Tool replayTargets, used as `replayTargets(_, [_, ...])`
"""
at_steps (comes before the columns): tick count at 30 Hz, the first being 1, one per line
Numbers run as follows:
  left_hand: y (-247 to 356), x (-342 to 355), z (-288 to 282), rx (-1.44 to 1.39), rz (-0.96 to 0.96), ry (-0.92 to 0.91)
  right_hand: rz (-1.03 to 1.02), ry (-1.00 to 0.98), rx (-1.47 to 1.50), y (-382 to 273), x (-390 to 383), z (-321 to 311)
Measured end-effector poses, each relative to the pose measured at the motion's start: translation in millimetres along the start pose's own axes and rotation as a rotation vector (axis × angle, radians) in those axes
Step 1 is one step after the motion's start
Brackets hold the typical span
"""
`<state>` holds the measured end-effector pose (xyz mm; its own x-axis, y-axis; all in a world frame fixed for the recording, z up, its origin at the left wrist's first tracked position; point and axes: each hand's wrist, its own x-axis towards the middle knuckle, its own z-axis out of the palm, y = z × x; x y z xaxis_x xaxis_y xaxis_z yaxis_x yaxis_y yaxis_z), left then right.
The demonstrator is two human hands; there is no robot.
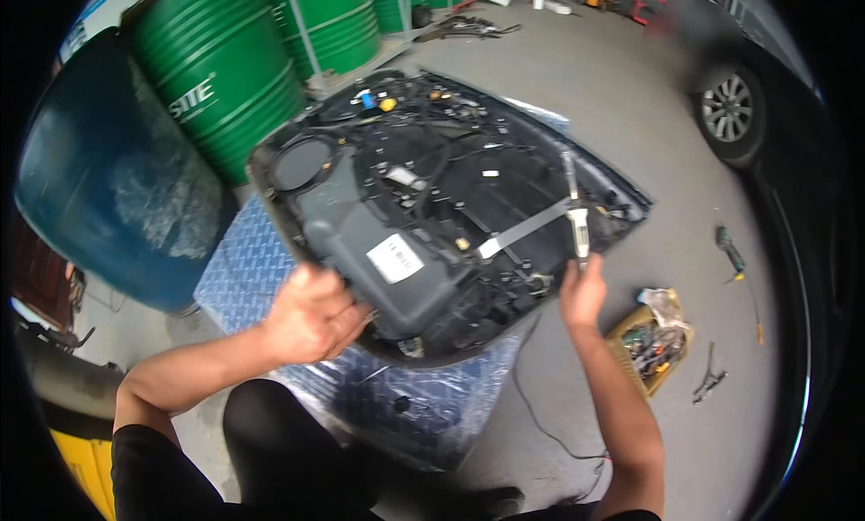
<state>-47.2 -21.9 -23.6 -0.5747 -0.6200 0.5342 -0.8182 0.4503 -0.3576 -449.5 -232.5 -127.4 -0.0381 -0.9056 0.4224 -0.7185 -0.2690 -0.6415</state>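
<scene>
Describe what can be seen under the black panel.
Under the panel is a blue base in clear wrap, showing on the left and near sides, with a small dark piece on it. The panel hides the rest.

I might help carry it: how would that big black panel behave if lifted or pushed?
The black panel would likely stay fairly stiff, since its moulded shell shows no sag. If pushed, it might slide, as the plastic film beneath looks glossy. Its exposed blue fitting could snag.
</scene>
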Motion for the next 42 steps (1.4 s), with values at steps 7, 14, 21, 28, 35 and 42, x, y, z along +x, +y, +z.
replayTargets(7, [-101.3,201.6,-75.0,-0.911,-0.609,-0.286,-0.166,0.137,-0.06,-60.0,36.1,-40.1])
replayTargets(14, [-28.8,121.1,-77.5,-1.932,-1.199,0.303,-0.117,-0.018,0.34,-111.3,-11.1,-66.5])
replayTargets(21, [8.4,104.8,-111.8,-2.491,-1.121,0.634,0.152,-0.338,0.802,-181.6,-35.1,-76.6])
replayTargets(28, [36.2,120.8,-121.1,-2.563,-1.094,0.585,0.225,-0.575,1.065,-237.8,-65.5,-100.9])
replayTargets(35, [86.9,130.4,-154.0,-2.589,-0.765,0.351,0.19,-0.761,1.309,-269.6,-96.5,-150.1])
replayTargets(42, [72.9,115.7,-115.9,-2.249,-0.649,0.3,0.232,-0.808,1.259,-253.9,-80.0,-139.7])
